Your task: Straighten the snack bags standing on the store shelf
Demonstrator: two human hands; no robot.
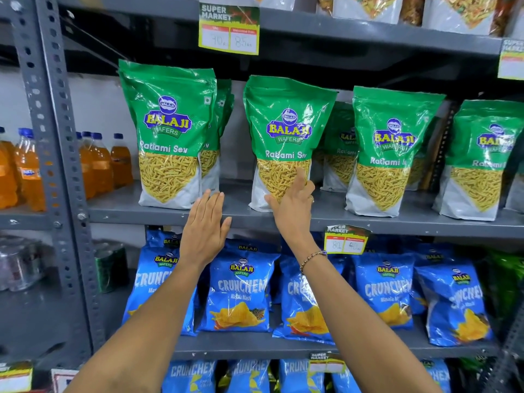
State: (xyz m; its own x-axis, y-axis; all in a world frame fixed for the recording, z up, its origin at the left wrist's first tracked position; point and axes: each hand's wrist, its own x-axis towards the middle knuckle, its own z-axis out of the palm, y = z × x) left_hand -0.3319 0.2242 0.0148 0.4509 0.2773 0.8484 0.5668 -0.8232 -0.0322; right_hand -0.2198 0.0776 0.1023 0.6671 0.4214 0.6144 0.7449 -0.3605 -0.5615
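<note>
Several green Ratlami Sev bags stand in a row on the grey middle shelf. The leftmost bag stands upright. The second bag leans a little to the right. My right hand rests flat against the lower front of that second bag, fingers spread, holding nothing. My left hand hovers open in front of the shelf edge, in the gap between the first two bags, touching neither. Two more green bags, the third and the fourth, stand to the right, with others behind.
Blue Crunchex bags fill the shelf below and the one under it. Orange drink bottles stand on the left unit beyond a perforated grey upright. Price tags, one above and one lower, hang from shelf edges.
</note>
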